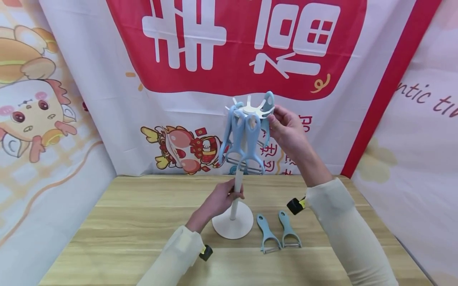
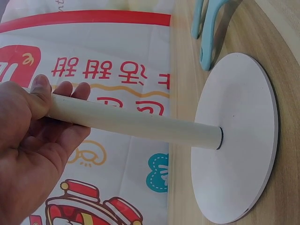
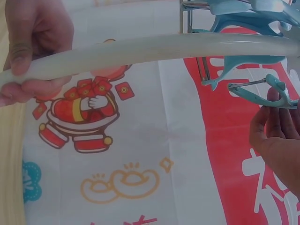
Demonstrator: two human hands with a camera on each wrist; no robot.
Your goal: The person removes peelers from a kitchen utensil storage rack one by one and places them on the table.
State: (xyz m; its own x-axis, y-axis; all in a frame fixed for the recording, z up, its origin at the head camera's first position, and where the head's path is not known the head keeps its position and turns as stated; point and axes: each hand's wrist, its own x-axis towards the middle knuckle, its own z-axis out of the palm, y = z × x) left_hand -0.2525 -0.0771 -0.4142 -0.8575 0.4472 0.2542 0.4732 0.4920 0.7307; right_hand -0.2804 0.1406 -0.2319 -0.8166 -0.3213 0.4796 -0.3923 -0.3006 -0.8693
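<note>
My left hand (image 1: 222, 197) grips the white pole (image 2: 136, 123) of an upright stand, whose round white base (image 1: 229, 232) rests on the table. Several light-blue peelers (image 1: 253, 137) hang by their handles from the pronged white top (image 1: 251, 110), blades downward. At the right side of that top, my right hand (image 1: 289, 131) pinches another blue peeler (image 3: 253, 97), its looped handle end standing above the prongs. In the right wrist view this peeler's blade frame shows beside the pole, and the fingers hide part of its handle.
Two more blue peelers, one on the left (image 1: 263, 225) and one on the right (image 1: 285, 222), lie on the wooden table (image 1: 143, 222) right of the base. Behind the stand hangs a red and white printed cloth (image 1: 171, 103). Patterned walls flank the table on both sides.
</note>
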